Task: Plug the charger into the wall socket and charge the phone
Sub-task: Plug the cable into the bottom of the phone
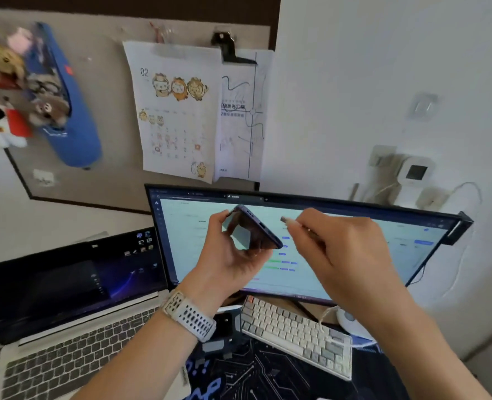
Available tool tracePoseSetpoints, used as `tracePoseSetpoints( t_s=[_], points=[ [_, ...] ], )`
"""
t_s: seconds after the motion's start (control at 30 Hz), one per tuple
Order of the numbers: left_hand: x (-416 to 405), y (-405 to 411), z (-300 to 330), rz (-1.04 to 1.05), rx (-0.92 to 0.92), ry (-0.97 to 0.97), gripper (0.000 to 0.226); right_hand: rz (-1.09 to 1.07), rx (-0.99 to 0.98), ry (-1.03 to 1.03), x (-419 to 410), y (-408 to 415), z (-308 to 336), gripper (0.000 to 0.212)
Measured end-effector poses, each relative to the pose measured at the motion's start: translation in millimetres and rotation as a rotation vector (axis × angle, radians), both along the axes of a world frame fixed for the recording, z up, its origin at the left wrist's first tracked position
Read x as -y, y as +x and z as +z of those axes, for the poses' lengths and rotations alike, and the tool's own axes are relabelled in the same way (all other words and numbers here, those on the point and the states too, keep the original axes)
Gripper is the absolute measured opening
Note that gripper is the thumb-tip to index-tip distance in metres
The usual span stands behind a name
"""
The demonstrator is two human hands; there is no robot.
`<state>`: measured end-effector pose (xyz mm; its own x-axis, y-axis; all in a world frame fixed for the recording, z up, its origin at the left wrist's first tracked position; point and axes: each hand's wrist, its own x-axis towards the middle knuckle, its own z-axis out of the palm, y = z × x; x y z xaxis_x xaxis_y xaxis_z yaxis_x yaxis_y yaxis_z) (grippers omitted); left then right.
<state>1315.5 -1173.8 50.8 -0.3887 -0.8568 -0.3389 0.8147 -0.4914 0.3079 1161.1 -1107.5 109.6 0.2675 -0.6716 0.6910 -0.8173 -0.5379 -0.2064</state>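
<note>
Above the worktop, the left hand (227, 255) grips the phone (253, 230), port at 3 o'clock, as the right hand (334, 243) pinches the cable plug (286, 221) just beside it; misalignment could scrape the port.

left hand (233, 255) raised, right hand (340, 249) pinching

Dark phone (252, 229); white perforated watch strap (188, 314); black circuit-patterned desk mat (268, 373); blue pouch (66, 111).
</note>
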Motion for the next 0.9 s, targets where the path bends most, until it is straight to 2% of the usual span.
tracePoseSetpoints(
  t_s=[0.17,0.33,0.4,0.53,0.67,0.77,0.9],
  points=[
    [-3,-7,10,0.021,-0.09,0.004,0.033,-0.024,-0.189,-0.003,-2,3,4,0.034],
    [-5,-9,10,0.003,-0.106,0.023,0.034,-0.034,-0.18,0.003,1,0,2,0.033],
    [-5,-10,11,-0.004,-0.101,0.019,0.032,-0.011,-0.117,-0.023,0,-1,3,0.033],
    [-11,-12,18,-0.013,-0.099,-0.093,0.069,0.146,0.128,-0.014,-6,-8,6,0.036],
    [-26,-15,28,-0.014,-0.185,-0.211,0.068,0.265,0.318,-0.016,-14,-16,7,0.023],
    [-37,-18,38,-0.007,-0.229,-0.29,0.068,0.282,0.342,-0.055,-17,-18,8,0.025],
    [-44,-23,50,0.078,-0.226,-0.344,0.051,0.298,0.329,-0.091,-20,-17,12,0.027]
  ],
)
